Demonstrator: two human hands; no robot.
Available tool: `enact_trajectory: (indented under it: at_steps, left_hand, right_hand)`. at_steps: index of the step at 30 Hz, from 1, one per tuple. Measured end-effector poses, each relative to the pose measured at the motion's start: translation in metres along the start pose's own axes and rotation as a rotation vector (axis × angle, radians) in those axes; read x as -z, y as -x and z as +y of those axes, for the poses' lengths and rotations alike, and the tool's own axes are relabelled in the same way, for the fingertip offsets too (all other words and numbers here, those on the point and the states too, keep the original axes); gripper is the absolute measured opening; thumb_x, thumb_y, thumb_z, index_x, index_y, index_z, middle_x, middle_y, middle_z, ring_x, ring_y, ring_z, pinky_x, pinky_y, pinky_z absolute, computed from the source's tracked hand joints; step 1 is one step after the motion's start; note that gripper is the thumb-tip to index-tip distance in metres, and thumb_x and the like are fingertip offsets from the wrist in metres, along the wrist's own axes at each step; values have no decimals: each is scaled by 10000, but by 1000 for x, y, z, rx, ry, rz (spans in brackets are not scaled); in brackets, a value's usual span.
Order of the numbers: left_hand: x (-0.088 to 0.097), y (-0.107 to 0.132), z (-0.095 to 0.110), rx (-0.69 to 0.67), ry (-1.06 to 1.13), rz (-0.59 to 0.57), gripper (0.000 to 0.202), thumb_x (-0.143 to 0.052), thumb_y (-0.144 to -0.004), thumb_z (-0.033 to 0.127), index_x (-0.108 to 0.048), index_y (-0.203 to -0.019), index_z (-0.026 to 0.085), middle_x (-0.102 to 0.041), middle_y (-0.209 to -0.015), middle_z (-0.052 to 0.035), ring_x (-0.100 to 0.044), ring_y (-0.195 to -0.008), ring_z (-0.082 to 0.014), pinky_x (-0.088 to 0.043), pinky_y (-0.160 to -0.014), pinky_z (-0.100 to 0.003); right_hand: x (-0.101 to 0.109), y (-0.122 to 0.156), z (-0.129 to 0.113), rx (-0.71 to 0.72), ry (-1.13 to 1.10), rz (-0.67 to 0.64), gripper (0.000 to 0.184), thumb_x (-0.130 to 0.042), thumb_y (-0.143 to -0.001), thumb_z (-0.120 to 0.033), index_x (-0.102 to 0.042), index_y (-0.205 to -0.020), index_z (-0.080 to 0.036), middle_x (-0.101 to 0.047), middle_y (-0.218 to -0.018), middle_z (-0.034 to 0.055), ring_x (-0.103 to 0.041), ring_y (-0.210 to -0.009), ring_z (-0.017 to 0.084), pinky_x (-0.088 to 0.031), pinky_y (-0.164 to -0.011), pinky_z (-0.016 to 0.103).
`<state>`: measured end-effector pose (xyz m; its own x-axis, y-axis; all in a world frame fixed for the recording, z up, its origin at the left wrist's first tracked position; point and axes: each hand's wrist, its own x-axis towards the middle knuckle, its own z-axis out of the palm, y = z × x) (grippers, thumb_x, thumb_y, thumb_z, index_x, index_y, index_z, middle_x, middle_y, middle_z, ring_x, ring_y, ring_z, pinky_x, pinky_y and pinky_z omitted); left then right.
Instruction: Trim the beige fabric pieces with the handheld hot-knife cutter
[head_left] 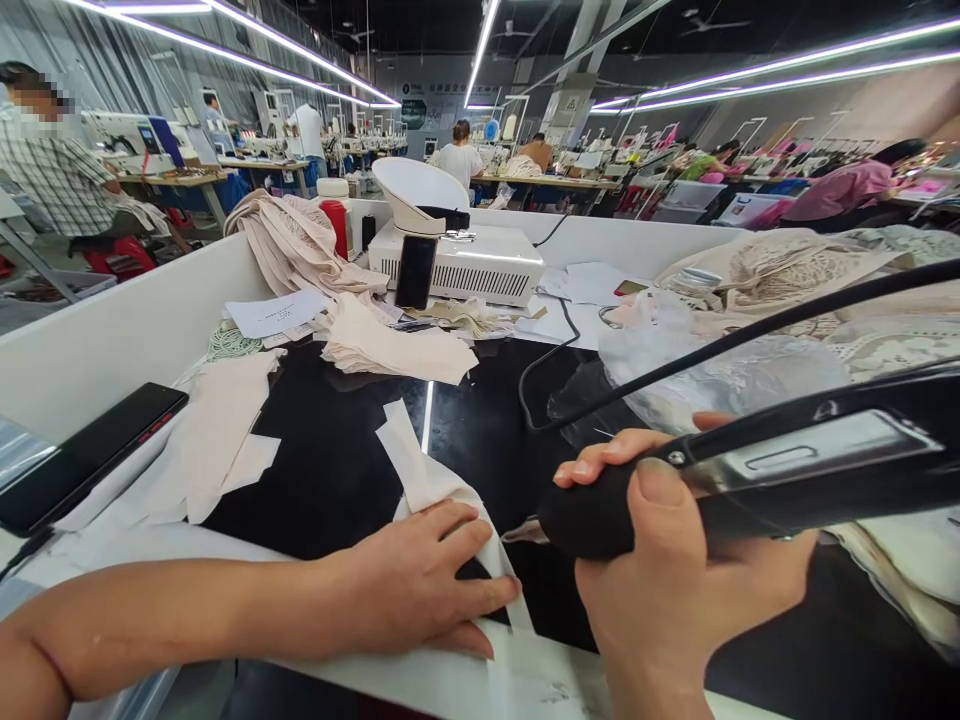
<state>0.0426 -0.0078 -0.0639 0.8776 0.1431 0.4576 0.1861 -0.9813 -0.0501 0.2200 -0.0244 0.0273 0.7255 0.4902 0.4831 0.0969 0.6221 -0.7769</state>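
My left hand (420,580) lies flat with its fingers stretched out, pressing down a pale strip of fabric (420,470) on the black work surface (337,470). My right hand (667,580) is wrapped round the black handle of a corded cutting tool (750,480). The tool's thin metal tip (521,532) points left and sits just beside my left fingertips at the fabric's edge. Its black cable (750,335) arcs up and away to the right.
A black phone (82,455) rests on the white left wall. Cut cream fabric pieces (390,345) and paper lie behind, near a white machine (457,260) with a lamp. Lace fabric and clear plastic (750,300) are piled at right. Other people work at far tables.
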Motion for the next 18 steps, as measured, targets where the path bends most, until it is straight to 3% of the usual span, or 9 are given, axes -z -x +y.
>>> enact_trajectory:
  at_steps: [5,10,14,18]
  left_hand:
    - [-2,0,0,-17,10,52,492,-628,-1173,587,-710,-1412,164,-718,-1202,-169,-689,-1207,-323,-572,-1211,-493]
    - [-3,0,-4,-4,37,1,510,-690,-1145,594,-716,-1422,166,-716,-1241,-166,-687,-1220,-319,-583,-1205,-482]
    - [7,3,1,29,84,-13,483,-753,-1127,543,-718,-1443,179,-747,-1310,-154,-717,-1277,-305,-624,-1176,-412]
    - [6,26,0,97,6,42,362,-514,-1237,392,-723,-1495,248,-777,-1450,-97,-756,-1332,-259,-649,-1127,-329]
  right_hand:
    - [4,3,5,-11,39,-13,443,-912,-725,-286,-669,-1094,-289,-727,-718,-103,-661,-501,166,-604,-547,340]
    - [8,6,9,1,32,-42,476,-957,-781,-328,-665,-1152,-268,-738,-763,-92,-674,-525,154,-617,-575,333]
    - [7,19,9,-24,19,-21,515,-953,-799,-303,-627,-1197,-279,-754,-787,-90,-681,-541,142,-614,-567,286]
    - [-1,36,5,-72,43,79,527,-907,-764,-363,-595,-1182,-288,-739,-798,-82,-603,-516,120,-582,-542,262]
